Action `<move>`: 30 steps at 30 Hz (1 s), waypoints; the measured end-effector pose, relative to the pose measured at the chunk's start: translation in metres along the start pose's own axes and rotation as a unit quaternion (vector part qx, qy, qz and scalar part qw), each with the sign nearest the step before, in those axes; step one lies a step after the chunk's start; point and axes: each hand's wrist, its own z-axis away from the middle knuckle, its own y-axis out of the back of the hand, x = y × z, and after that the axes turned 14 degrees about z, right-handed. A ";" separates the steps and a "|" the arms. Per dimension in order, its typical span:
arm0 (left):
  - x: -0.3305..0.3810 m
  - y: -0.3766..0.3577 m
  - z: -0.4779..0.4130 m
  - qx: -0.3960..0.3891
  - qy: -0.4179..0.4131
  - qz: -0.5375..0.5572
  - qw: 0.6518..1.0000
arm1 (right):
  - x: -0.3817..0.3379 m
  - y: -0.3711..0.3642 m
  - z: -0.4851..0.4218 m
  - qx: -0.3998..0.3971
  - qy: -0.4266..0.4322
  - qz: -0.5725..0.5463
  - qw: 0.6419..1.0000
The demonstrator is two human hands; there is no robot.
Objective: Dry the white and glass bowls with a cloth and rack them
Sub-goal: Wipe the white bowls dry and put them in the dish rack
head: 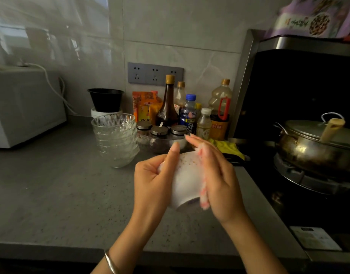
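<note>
A white bowl [187, 179] with small reddish specks is held tilted above the grey counter, its foot toward me. My left hand [153, 179] grips its left side, thumb up along the rim. My right hand [213, 175] presses a white cloth with red checks [203, 196] flat against the bowl's right side, fingers straight. A stack of several cut-glass bowls [116, 138] stands on the counter to the left, apart from both hands.
Behind the bowl stand seasoning jars [159, 131], sauce bottles [168, 101] and an oil bottle [220, 97]. A black pot on a white one [106, 100] is at the back. A white appliance [22, 107] is left; a lidded pot [316, 143] on the stove right; a yellow cloth [228, 147] beside it.
</note>
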 end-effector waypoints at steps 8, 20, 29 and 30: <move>0.012 0.013 -0.001 0.000 0.102 0.067 0.993 | 0.006 -0.003 0.009 0.051 -0.178 -0.174 0.967; 0.020 0.008 -0.002 -0.061 0.138 0.002 0.989 | -0.026 0.016 -0.008 0.054 -0.086 -0.049 0.994; 0.012 0.005 0.003 0.035 0.115 0.086 0.989 | -0.011 -0.025 0.038 0.091 0.111 0.254 0.957; 0.011 0.002 0.005 0.032 0.103 0.083 0.991 | -0.011 -0.025 0.033 0.103 0.126 0.285 0.945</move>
